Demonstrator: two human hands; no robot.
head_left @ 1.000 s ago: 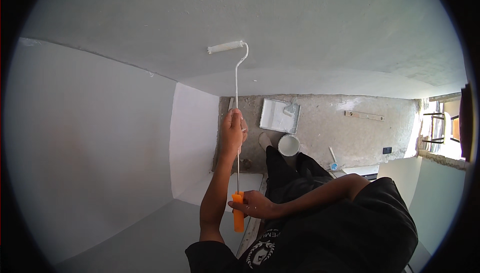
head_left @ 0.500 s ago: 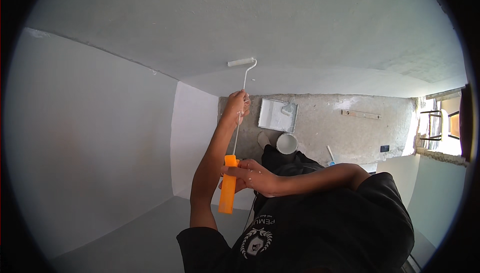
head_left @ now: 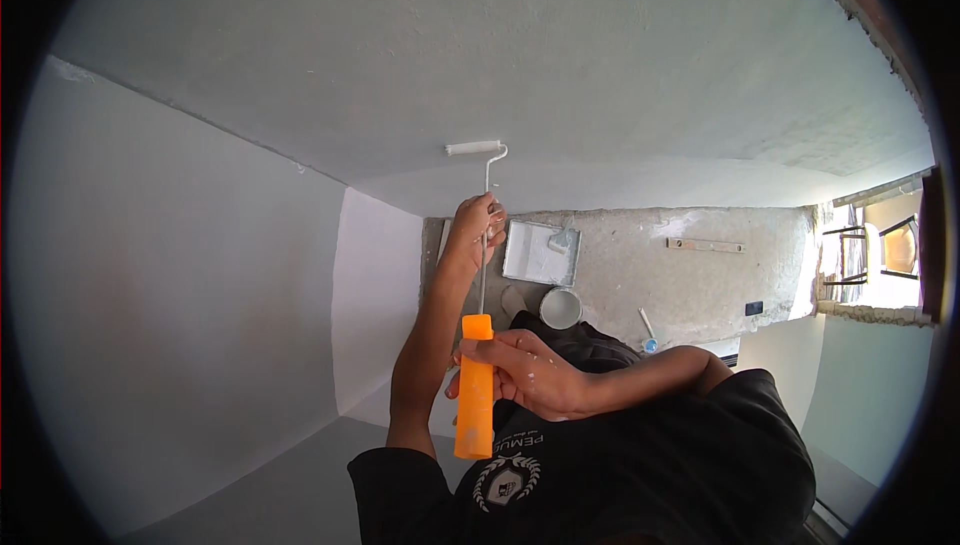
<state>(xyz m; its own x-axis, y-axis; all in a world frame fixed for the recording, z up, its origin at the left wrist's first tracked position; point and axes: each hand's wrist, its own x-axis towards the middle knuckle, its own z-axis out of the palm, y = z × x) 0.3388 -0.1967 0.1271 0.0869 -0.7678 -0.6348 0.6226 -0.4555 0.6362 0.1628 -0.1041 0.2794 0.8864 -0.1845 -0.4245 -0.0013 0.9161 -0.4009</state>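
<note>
I hold a paint roller with an orange handle and a long thin metal rod. My right hand (head_left: 535, 370) is closed round the upper part of the orange handle (head_left: 475, 425), close to my chest. Farther up, my left hand (head_left: 478, 225) grips the rod (head_left: 484, 285) just below its bend. Beyond it, the white roller sleeve (head_left: 472, 148) appears to rest against the grey wall (head_left: 520, 55). White paint specks dot both hands.
On the concrete floor (head_left: 620, 275) stand a paint tray (head_left: 530, 263) and a bucket of pale paint (head_left: 560, 308) by my feet. A spirit level (head_left: 706, 245), a dark small box (head_left: 754, 308) and a white-handled tool (head_left: 647, 323) lie rightward. A side wall (head_left: 180, 275) rises at left.
The view has shifted, so the wall and floor things sit lower. The handle has swung rightward, while the roller sleeve stays at about the same place on the wall.
</note>
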